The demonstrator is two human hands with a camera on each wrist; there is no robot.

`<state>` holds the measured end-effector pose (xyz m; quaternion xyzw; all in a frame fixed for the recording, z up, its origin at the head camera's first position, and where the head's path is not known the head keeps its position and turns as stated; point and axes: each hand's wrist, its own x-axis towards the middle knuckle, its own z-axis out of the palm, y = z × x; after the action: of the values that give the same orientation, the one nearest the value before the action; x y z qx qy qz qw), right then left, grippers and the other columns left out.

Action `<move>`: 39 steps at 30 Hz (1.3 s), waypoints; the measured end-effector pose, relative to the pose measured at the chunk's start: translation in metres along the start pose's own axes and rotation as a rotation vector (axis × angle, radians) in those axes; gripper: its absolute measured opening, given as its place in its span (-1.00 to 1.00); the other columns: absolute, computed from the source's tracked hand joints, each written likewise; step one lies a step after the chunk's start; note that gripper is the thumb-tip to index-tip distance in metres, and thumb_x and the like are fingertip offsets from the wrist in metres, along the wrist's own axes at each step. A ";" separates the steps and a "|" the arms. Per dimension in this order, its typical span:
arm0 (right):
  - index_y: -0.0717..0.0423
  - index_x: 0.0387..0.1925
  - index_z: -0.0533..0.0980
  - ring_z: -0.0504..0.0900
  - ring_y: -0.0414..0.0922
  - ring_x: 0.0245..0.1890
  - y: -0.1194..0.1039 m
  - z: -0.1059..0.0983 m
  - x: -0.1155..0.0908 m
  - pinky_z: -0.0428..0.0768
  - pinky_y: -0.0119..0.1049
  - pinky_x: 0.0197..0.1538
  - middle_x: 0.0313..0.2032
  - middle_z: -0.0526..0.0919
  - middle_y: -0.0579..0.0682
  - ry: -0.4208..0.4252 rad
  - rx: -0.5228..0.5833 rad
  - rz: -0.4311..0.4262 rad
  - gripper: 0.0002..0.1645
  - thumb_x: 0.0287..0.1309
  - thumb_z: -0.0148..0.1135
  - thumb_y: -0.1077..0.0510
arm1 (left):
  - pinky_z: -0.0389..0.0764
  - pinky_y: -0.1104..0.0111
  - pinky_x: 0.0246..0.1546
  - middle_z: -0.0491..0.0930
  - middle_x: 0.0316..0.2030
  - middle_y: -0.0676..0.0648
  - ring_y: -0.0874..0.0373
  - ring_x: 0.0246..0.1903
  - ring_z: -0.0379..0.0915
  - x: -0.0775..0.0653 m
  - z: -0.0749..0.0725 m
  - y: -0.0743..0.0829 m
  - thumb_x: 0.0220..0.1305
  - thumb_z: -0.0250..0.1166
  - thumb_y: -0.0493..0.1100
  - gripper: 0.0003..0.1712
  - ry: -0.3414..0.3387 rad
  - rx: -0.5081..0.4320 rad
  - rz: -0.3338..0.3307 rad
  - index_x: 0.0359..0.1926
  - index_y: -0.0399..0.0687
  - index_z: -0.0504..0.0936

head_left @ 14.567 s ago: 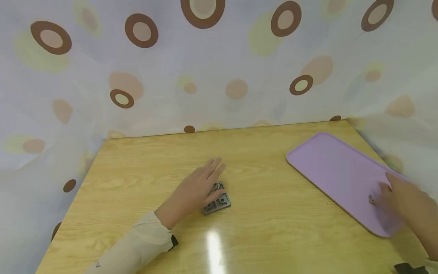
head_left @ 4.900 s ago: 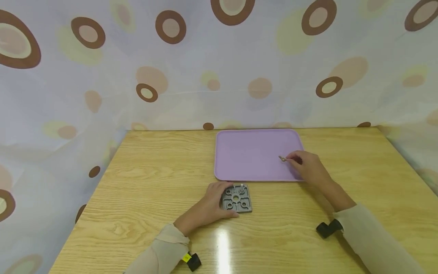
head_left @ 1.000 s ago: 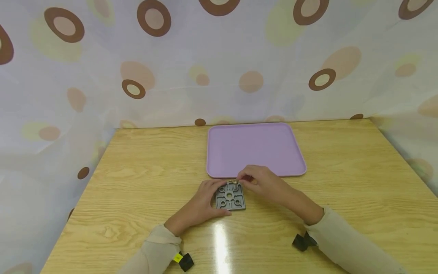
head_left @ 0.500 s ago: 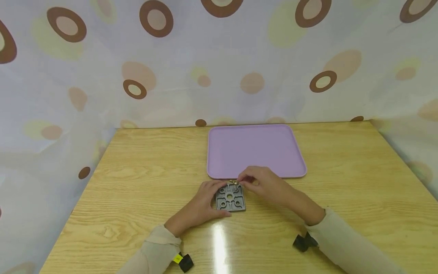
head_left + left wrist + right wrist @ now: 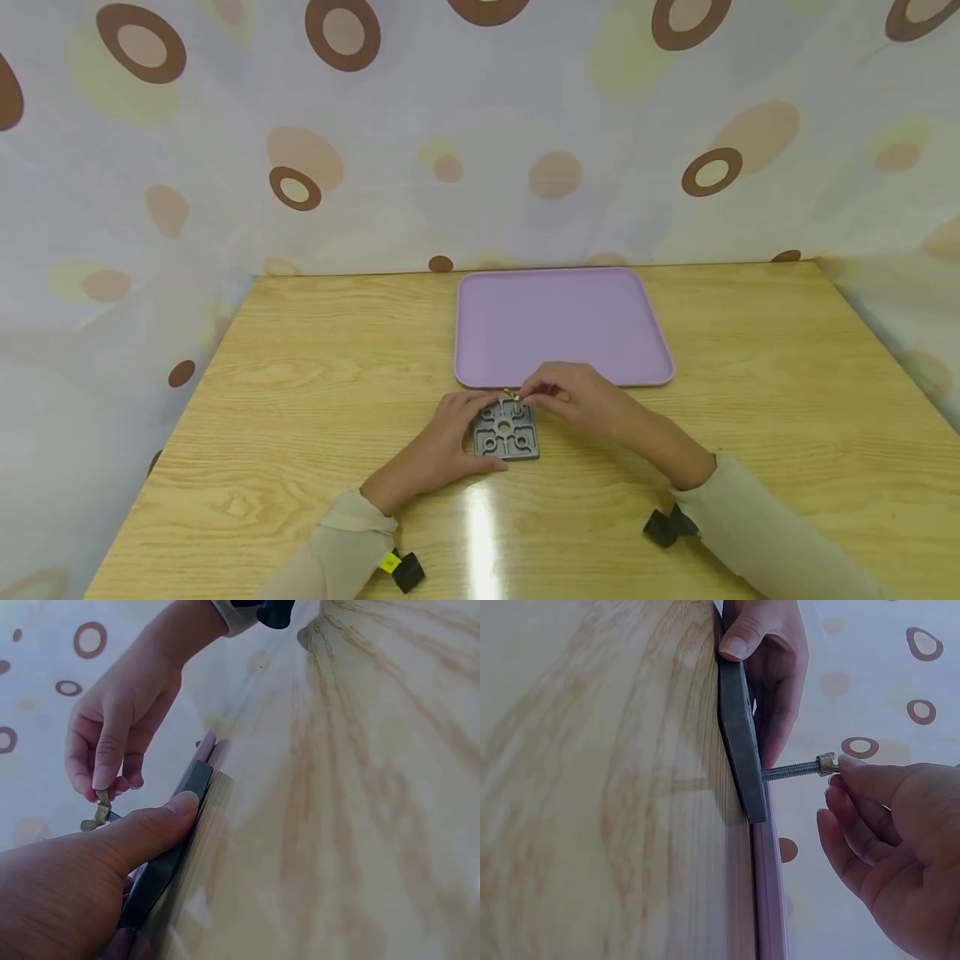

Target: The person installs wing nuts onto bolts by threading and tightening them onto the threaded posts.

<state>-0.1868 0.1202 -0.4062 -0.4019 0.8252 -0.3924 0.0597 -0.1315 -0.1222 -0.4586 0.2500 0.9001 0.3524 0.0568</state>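
Observation:
A square grey metal plate [image 5: 507, 440] with several ringed holes lies on the table. My left hand [image 5: 435, 454] holds it by its left side, fingers at the far edge and thumb at the near edge. From the plate's far right corner a threaded bolt [image 5: 791, 772] sticks up. At the bolt's top sits a brass-coloured wing nut [image 5: 826, 763], and my right hand [image 5: 581, 400] pinches it between thumb and fingertips. One wing of the wing nut [image 5: 96, 816] shows in the left wrist view; my right fingertips hide part of it.
Just behind the plate lies a purple tray [image 5: 555, 321] with a raised rim. The wooden table [image 5: 315, 358] extends to both sides and ends at a patterned cloth [image 5: 375, 200] at the back. Light glares off the table in front of the plate.
Earlier the tray moved from the right to the middle, and my right hand carried the wing nut from it to the bolt. Over the last second the wing nut has turned slightly; both hands stay put.

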 end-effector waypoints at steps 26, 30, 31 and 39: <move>0.10 -0.19 0.58 0.52 -0.14 -0.04 0.003 0.001 0.003 0.55 -0.31 -0.09 -0.03 0.56 -0.02 -0.041 0.024 -0.049 -0.81 0.19 0.18 0.13 | 0.23 0.17 0.18 0.17 0.26 0.07 0.17 0.21 0.00 0.000 -0.001 0.001 -0.07 0.39 0.28 0.03 0.017 -0.012 0.008 0.36 0.02 0.19; 0.13 -0.10 0.56 0.50 -0.08 0.02 0.002 0.003 0.003 0.54 -0.30 -0.06 0.05 0.51 0.08 -0.038 0.029 -0.052 -0.75 0.19 0.18 0.15 | 0.23 0.17 0.18 0.17 0.26 0.07 0.18 0.21 -0.01 0.000 0.000 -0.001 -0.07 0.38 0.29 0.03 0.018 -0.007 0.013 0.36 0.02 0.19; 0.14 -0.06 0.54 0.50 -0.07 0.02 0.002 0.003 0.003 0.54 -0.31 -0.06 0.06 0.50 0.10 -0.036 0.027 -0.058 -0.72 0.19 0.18 0.15 | 0.23 0.16 0.18 0.17 0.26 0.07 0.18 0.22 -0.01 0.000 0.000 -0.001 -0.06 0.38 0.29 0.03 0.018 -0.007 0.013 0.37 0.02 0.18; 0.15 0.18 0.38 0.54 -0.08 -0.01 0.004 0.004 0.003 0.53 -0.33 -0.06 0.05 0.52 0.07 -0.051 0.032 -0.057 -0.50 0.21 0.16 0.15 | 0.26 0.18 0.15 0.17 0.26 0.07 0.19 0.20 0.01 0.000 0.000 -0.001 -0.07 0.37 0.30 0.03 0.019 -0.005 0.009 0.37 0.03 0.18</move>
<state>-0.1893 0.1167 -0.4111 -0.4343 0.8052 -0.3966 0.0760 -0.1318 -0.1227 -0.4592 0.2505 0.8986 0.3571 0.0471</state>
